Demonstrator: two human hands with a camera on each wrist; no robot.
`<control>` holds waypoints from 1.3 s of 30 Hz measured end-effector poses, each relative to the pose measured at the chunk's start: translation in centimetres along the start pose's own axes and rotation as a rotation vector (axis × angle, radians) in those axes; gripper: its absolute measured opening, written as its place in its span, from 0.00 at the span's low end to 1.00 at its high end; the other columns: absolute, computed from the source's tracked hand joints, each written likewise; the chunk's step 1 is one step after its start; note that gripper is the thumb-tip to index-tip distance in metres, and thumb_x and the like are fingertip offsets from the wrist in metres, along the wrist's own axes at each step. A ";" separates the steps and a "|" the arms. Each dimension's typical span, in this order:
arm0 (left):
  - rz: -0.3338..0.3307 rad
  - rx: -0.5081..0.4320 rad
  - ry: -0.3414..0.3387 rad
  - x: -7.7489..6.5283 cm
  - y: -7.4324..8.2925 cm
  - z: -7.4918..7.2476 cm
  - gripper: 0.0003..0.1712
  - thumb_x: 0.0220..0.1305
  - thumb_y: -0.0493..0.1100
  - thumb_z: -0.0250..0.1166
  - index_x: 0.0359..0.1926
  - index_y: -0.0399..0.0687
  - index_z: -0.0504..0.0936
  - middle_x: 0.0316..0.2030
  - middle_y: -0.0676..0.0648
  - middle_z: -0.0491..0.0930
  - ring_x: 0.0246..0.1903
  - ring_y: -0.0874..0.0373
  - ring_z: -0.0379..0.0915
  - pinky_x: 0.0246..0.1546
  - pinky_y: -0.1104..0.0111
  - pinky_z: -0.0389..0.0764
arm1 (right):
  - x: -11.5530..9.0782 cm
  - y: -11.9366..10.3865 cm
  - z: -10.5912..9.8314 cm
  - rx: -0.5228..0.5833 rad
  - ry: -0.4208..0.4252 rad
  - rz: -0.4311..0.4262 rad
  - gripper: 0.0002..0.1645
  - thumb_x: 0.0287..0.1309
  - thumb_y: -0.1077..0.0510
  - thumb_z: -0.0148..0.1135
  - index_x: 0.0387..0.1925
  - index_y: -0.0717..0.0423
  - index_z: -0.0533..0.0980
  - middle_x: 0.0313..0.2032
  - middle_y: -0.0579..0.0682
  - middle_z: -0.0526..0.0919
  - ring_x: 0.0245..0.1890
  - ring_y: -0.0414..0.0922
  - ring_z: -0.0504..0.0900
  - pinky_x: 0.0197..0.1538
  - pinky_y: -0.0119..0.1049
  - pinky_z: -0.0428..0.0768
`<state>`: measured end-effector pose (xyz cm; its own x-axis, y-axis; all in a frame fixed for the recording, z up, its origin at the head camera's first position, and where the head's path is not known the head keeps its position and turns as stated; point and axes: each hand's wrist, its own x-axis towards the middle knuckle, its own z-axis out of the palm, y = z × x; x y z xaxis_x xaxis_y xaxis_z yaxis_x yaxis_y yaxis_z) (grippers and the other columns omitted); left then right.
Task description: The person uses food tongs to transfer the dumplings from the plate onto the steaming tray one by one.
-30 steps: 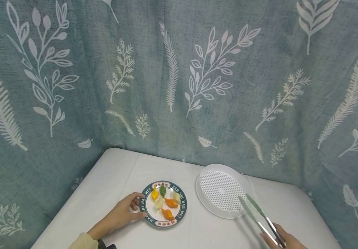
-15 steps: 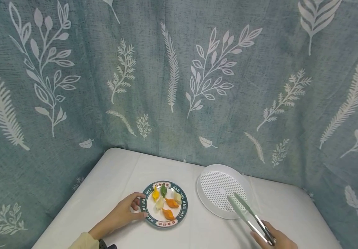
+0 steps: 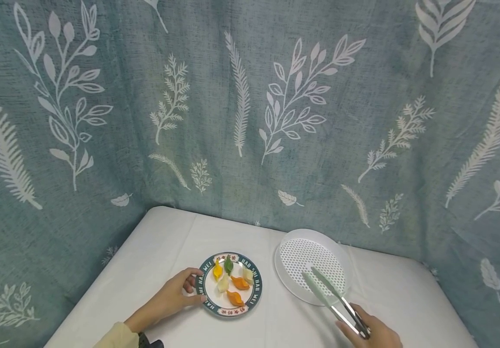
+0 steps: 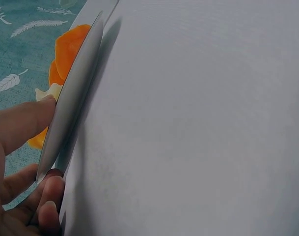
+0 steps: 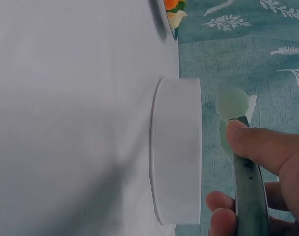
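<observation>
My left hand (image 3: 176,295) grips the left edge of a round plate (image 3: 256,287) with a green lettered rim. In the left wrist view, the thumb lies on the rim of the plate (image 4: 75,98) and fingers curl beneath it. Several dumpling-like pieces lie on it: orange (image 3: 239,283), yellow (image 3: 218,270), green (image 3: 228,265) and pale (image 3: 222,284). My right hand (image 3: 373,331) holds metal tongs (image 3: 318,292) with pale green tips, parted and with nothing between them. Those tips hover over the front of a white perforated round tray (image 3: 297,256).
The white-covered table (image 3: 163,241) meets a leaf-patterned teal curtain (image 3: 215,135) at its back and left. In the right wrist view, the perforated tray shows a tall plain side wall (image 5: 176,152). White tabletop separates plate and tray.
My right hand has moved left with the tongs, bringing their tips from the tray's right front edge to above its perforated floor. The left hand and plate stay put.
</observation>
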<state>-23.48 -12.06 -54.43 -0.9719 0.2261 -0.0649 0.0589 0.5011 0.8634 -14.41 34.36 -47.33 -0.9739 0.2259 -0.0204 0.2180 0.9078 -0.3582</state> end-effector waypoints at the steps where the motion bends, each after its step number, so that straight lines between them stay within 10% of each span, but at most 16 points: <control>1: 0.001 0.002 0.000 0.0 0.0 0.0 0.41 0.50 0.54 0.82 0.63 0.50 0.75 0.41 0.52 0.73 0.41 0.56 0.69 0.41 0.64 0.72 | 0.0 -0.1 0.1 0.006 0.007 -0.005 0.51 0.54 0.28 0.70 0.64 0.63 0.75 0.21 0.44 0.70 0.23 0.43 0.70 0.26 0.40 0.70; 39: -0.021 0.042 0.031 0.2 -0.2 0.4 0.43 0.48 0.55 0.83 0.64 0.52 0.76 0.40 0.53 0.75 0.40 0.58 0.70 0.41 0.63 0.73 | -0.1 -6.0 4.3 0.048 0.037 -0.220 0.40 0.48 0.34 0.78 0.58 0.51 0.83 0.26 0.38 0.75 0.26 0.40 0.70 0.30 0.40 0.72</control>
<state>-23.61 -11.75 -54.77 -0.9795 0.1900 -0.0666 0.0477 0.5404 0.8400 -15.88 27.40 -49.21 -0.9946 0.0380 0.0970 -0.0034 0.9188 -0.3947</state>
